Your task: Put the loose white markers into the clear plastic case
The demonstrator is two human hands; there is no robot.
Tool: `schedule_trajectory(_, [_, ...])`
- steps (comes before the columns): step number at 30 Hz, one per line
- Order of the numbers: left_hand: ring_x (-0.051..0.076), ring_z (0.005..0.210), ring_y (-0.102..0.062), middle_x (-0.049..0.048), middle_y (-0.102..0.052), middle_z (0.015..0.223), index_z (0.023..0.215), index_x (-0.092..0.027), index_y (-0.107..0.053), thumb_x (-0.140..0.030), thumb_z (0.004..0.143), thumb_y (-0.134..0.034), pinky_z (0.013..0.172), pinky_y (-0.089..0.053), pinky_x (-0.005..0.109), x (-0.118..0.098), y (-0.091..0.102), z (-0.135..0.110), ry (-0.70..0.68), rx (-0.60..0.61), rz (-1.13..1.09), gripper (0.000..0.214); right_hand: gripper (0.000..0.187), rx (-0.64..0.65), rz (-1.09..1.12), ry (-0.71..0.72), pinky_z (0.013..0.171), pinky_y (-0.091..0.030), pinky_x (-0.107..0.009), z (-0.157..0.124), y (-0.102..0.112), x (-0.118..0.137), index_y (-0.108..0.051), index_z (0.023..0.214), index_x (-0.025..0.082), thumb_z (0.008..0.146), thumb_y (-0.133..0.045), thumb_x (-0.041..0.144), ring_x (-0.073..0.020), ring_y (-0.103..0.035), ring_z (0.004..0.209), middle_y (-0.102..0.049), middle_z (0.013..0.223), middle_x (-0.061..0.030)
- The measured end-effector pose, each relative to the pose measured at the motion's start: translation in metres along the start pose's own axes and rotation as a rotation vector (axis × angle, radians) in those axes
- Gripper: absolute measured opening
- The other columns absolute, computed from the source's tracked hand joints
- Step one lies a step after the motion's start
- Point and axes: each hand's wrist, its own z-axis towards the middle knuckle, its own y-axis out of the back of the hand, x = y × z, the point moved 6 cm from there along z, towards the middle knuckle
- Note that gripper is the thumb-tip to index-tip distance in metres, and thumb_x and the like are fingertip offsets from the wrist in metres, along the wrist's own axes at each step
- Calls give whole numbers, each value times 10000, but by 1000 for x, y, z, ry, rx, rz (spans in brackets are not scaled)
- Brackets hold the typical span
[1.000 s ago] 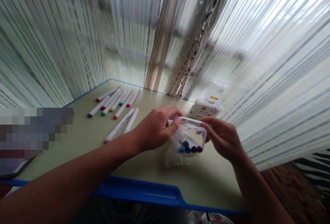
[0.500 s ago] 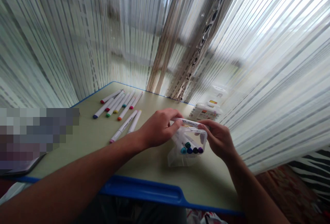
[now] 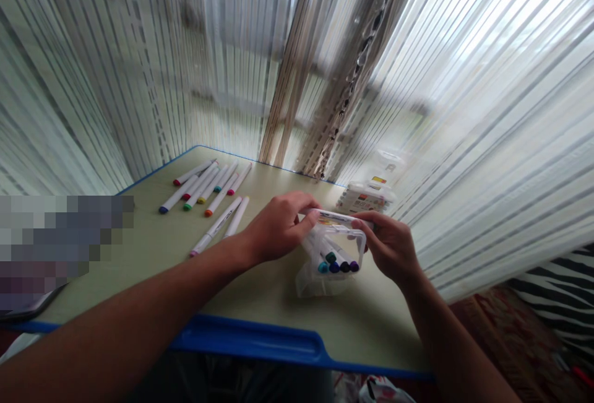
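A white marker (image 3: 338,216) lies sideways between my two hands, above a clear plastic case. My left hand (image 3: 288,220) pinches its left end between thumb and fingers. At the other end, my right hand (image 3: 390,243) grips the marker with thumb and fingertips. Below, the clear plastic case (image 3: 309,282) stands on the table with its open end facing me. Several markers (image 3: 335,265) lie inside it, showing teal, green, blue, black and purple caps. My hands partly hide the case's far side.
Several loose white markers (image 3: 208,187) with coloured caps lie at the table's left. Two more markers (image 3: 216,228) lie nearer my left forearm. A second clear case (image 3: 364,197) stands behind my right hand. The table (image 3: 153,267) has a blue rim; string curtains (image 3: 241,69) hang behind.
The view has shifted slightly, so everything sits a little further left. Both hands still hold the marker above the case, with almost the same grip.
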Motion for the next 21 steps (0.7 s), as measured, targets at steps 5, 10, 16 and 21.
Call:
schedule_trajectory(5, [192, 872, -649, 80, -719, 973, 1003, -141, -705, -302, 965, -504, 751, -485, 280, 5, 0, 1, 25, -1, 2, 260, 230, -45, 26, 22, 403, -446, -238, -1, 1, 1, -752, 904, 174, 909, -681, 393, -129, -570, 420, -636, 529, -1])
schedule_trajectory(10, [178, 815, -633, 64, -720, 938, 974, -150, -706, -310, 978, -486, 711, -452, 274, 6, 4, 2, 39, -41, 37, 272, 210, -92, 81, 30, 384, -454, -239, -1, 3, 2, -747, 905, 169, 895, -697, 372, -125, -569, 416, -655, 575, -8])
schedule_trajectory(16, [165, 781, -620, 58, -723, 941, 970, -148, -712, -293, 969, -513, 696, -434, 272, 5, 6, 1, 37, -82, 14, 246, 179, -121, 135, 51, 372, -467, -221, 1, 4, -3, -751, 930, 172, 882, -720, 341, -108, -577, 421, -693, 641, -16])
schedule_trajectory(21, [161, 772, -611, 62, -719, 951, 980, -138, -719, -274, 965, -515, 686, -430, 271, 5, 7, 1, 45, -100, -11, 245, 166, -140, 202, 40, 374, -467, -208, 2, 4, -6, -752, 956, 187, 857, -758, 321, -101, -582, 436, -693, 658, -13])
